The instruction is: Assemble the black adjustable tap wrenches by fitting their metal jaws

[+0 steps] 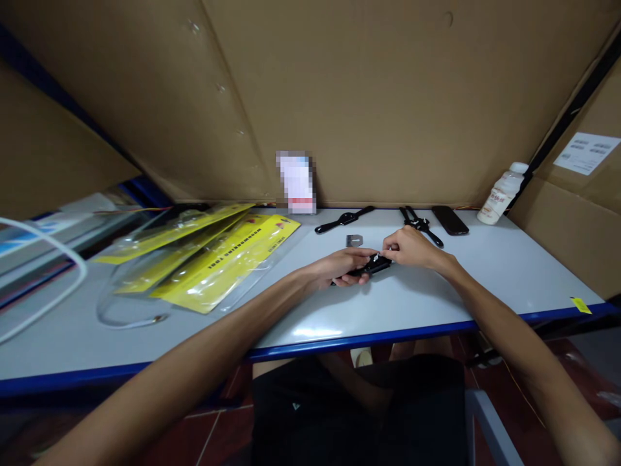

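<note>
A black spokeshave (381,264) is held low over the front part of the table, with small silvery metal parts on its middle. My left hand (344,266) wraps round one handle and hides most of it. On the other side, my right hand (411,247) is closed, its thumb and finger pinched at the silvery parts; exactly which piece they grip is hidden. A flat grey metal blade (354,240) with a slot lies just beyond my left hand. Farther back rest a second black spokeshave (344,220) and more black spokeshave pieces (421,225), crossed over each other.
Yellow-backed clear packages (228,259) spread over the table's left side, beside a white cable (80,272). At the back stand a blurred-out phone-like screen (297,184) and a white-capped bottle (502,194). A dark phone (450,220) lies near the bottle. Cardboard walls (369,97) enclose the table.
</note>
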